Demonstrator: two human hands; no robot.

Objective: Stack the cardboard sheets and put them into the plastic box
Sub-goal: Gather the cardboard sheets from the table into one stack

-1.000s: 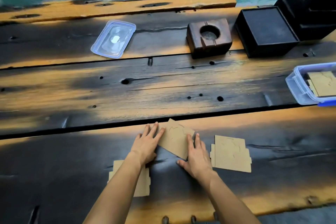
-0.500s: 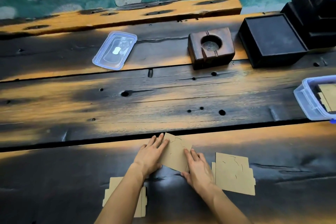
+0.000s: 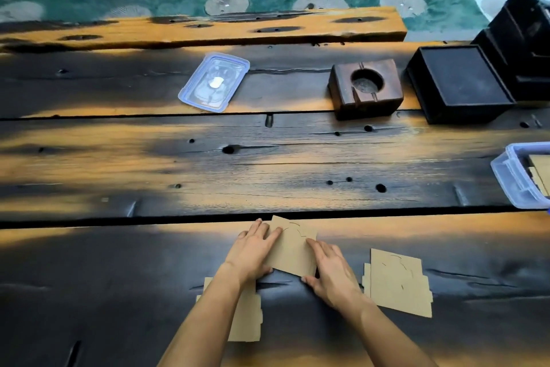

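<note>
A tan cardboard sheet point(image 3: 293, 250) lies tilted on the near plank of the wooden table point(image 3: 268, 167). My left hand point(image 3: 253, 250) presses its left edge and my right hand point(image 3: 333, 271) presses its right edge, so both hands hold it between them. A second cardboard sheet point(image 3: 397, 284) lies flat to the right. A third cardboard sheet point(image 3: 245, 319) lies under my left forearm, partly hidden. The clear plastic box point(image 3: 516, 179) with a blue rim sits at the right edge, cut off by the frame, with cardboard inside it.
The box's clear lid point(image 3: 213, 81) lies on the far plank. A brown wooden ashtray block point(image 3: 366, 88) and a black square box point(image 3: 459, 82) stand at the back right, with black stacked furniture point(image 3: 526, 36) behind. A raised wooden beam point(image 3: 202, 28) runs along the far side.
Both hands have squeezed in on the middle sheet and turned it more upright in the view. The camera has tilted, so the table contents sit lower and further right in frame.
</note>
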